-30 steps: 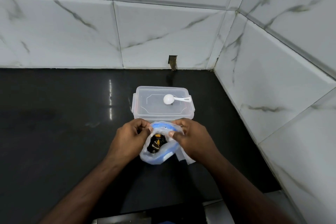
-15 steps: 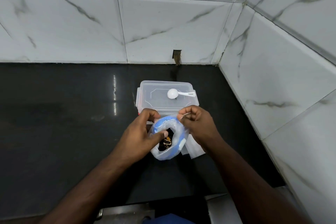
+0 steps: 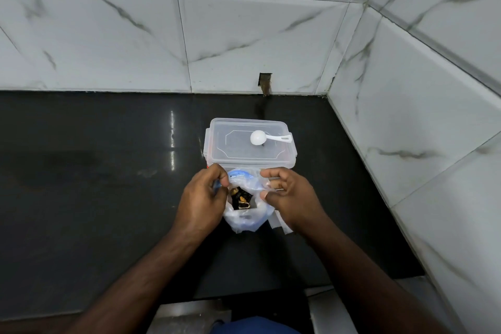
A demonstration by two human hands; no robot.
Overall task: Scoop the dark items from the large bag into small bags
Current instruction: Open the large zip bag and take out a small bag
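— Two hands are at the large bag, yes?
— Yes. The left hand pinches the left edge of the large bag with curled fingers. The right hand has its fingers curled around the right edge, which is thin clear plastic, and holds it. Between them the mouth of the bag stands open.
— Where is the bag?
— It stands on the black bench, near the front edge, just in front of a clear plastic box. I cannot tell if bag and box touch.
— And the dark items?
— The dark items lie inside the bag, seen through the open mouth. Some pieces look yellow-brown.
— Is the scoop in a hand?
— No. The white scoop lies on the closed lid of the box, bowl to the left, handle to the right.
— The small bags?
— Some clear flat plastic lies on the bench under the right hand, partly hidden. I cannot say for sure what it is.
— What is behind?
— White marbled wall tiles, behind and at the right side.
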